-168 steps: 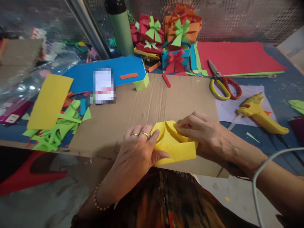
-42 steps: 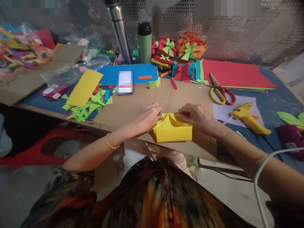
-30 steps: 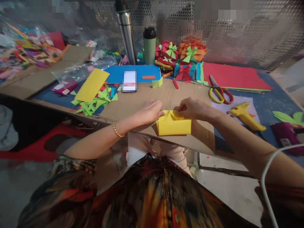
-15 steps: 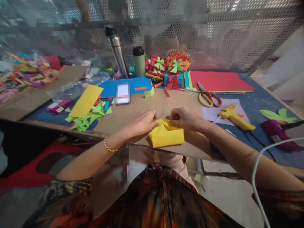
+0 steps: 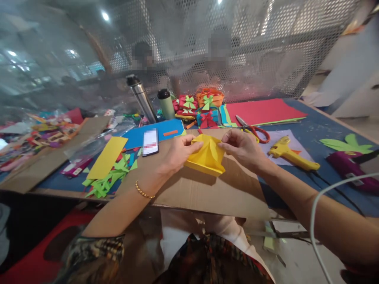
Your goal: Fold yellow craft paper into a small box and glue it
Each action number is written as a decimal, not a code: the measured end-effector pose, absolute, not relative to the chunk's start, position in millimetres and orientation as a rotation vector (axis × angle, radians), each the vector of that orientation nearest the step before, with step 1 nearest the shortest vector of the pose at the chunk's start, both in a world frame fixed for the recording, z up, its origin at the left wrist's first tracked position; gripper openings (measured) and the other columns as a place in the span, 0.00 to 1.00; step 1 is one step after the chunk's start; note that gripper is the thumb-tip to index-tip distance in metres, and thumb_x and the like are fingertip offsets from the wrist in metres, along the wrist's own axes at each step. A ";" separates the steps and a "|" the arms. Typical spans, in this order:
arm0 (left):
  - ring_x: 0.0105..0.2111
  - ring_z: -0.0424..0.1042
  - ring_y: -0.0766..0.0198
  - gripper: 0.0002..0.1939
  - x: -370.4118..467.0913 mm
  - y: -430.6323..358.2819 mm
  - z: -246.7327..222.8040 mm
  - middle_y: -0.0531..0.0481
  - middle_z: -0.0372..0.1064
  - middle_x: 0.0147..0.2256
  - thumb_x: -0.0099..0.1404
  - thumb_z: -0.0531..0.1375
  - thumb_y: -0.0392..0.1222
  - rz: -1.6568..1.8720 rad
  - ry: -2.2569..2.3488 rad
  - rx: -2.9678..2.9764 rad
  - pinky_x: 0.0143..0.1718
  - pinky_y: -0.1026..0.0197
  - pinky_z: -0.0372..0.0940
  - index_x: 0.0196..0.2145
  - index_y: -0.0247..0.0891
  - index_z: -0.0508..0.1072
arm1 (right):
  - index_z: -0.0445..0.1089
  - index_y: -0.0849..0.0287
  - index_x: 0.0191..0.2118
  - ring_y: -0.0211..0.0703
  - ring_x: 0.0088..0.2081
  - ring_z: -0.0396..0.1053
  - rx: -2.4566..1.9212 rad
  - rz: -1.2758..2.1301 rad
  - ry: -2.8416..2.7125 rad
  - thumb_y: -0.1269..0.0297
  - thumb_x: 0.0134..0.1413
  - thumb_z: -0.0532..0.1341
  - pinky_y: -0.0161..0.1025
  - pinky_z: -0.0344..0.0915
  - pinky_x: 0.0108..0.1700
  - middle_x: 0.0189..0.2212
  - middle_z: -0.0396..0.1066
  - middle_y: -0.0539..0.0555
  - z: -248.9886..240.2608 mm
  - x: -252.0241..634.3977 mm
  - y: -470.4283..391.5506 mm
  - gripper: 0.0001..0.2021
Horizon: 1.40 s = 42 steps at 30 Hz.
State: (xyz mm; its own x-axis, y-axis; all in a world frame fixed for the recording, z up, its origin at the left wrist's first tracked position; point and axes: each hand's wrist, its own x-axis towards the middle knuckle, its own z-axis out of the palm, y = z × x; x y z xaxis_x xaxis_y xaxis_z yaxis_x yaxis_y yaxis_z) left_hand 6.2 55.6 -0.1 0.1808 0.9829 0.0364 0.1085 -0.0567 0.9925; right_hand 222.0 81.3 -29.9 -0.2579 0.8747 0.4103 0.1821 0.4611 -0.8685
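You had lifted the yellow paper box [image 5: 206,157], pinched in your left hand [image 5: 177,153] and right hand [image 5: 243,146], which partly hid the scissors [image 5: 244,123].

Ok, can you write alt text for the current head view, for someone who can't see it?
A person's left hand and right hand hold a folded yellow paper over a cardboard sheet. To the right lie scissors and a yellow glue gun; to the left, a phone and green paper scraps; behind, paper crafts with bows.
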 end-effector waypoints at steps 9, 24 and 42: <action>0.25 0.71 0.67 0.14 17.3 84.7 -9.9 0.50 0.75 0.27 0.51 0.72 0.46 0.995 1.075 1.280 0.28 0.65 0.64 0.28 0.34 0.76 | 0.71 0.57 0.35 0.38 0.28 0.67 -0.980 0.697 -1.844 0.60 0.52 0.65 0.38 0.64 0.30 0.27 0.72 0.50 -26.0 235.8 93.3 0.07; 0.30 0.74 0.66 0.11 17.9 48.1 -1.6 0.52 0.75 0.30 0.54 0.69 0.43 0.983 0.878 1.304 0.32 0.64 0.67 0.33 0.34 0.80 | 0.75 0.53 0.47 0.48 0.50 0.74 -0.697 0.165 -2.245 0.70 0.63 0.57 0.48 0.70 0.52 0.46 0.76 0.58 20.1 215.9 56.5 0.12; 0.30 0.74 0.65 0.14 8.4 61.6 -3.8 0.48 0.78 0.31 0.55 0.71 0.50 0.929 0.858 1.405 0.31 0.64 0.67 0.32 0.35 0.81 | 0.77 0.59 0.31 0.39 0.30 0.66 -0.980 0.826 -2.018 0.44 0.56 0.66 0.37 0.62 0.31 0.27 0.74 0.53 16.1 222.8 76.6 0.20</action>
